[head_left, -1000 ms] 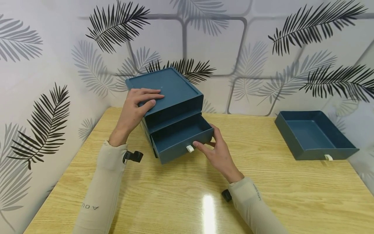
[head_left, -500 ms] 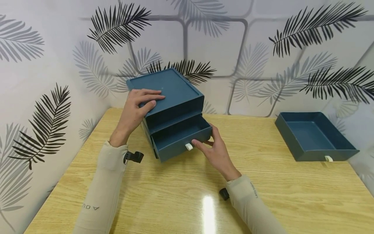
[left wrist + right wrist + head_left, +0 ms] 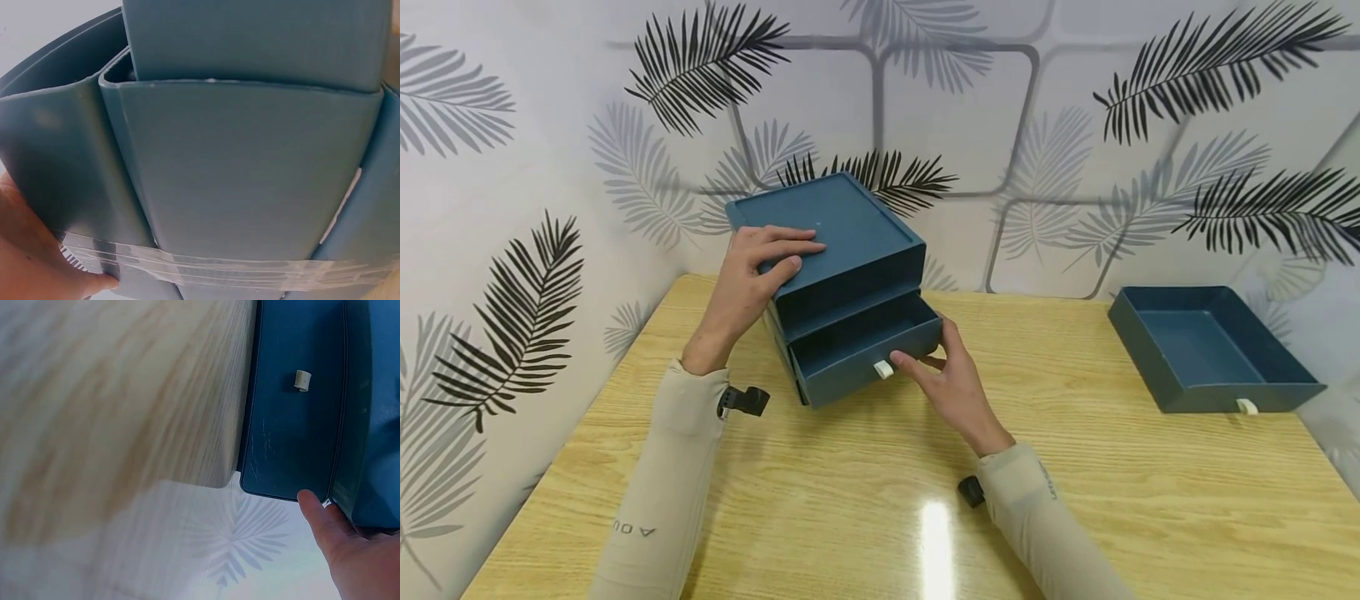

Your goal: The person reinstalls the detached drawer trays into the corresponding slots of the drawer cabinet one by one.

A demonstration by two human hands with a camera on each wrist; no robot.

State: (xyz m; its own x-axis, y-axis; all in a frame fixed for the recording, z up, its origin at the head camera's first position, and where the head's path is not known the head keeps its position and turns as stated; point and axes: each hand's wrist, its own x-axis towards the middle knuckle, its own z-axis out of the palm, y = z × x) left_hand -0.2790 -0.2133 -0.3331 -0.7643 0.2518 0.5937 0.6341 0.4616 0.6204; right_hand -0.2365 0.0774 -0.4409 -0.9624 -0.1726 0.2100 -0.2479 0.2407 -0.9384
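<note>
A dark blue drawer cabinet stands at an angle on the table, its top compartment vacant. From the compartment below, a drawer with a white pull tab sticks partly out. My left hand rests on the top panel with fingers extended; its thumb is near clear tape around the cabinet in the left wrist view. My right hand grips the drawer's right front corner, thumb on the front and fingers at the side. A front panel with a white tab shows in the right wrist view; its tier is unclear.
A second blue drawer with a white tab sits apart on the right of the wooden table. Behind the table is a leaf-patterned wall. Black straps are on the wrists.
The drawer has slid a little further into the cabinet, and my right hand has moved with it, slightly up and left. My left hand keeps its place on top.
</note>
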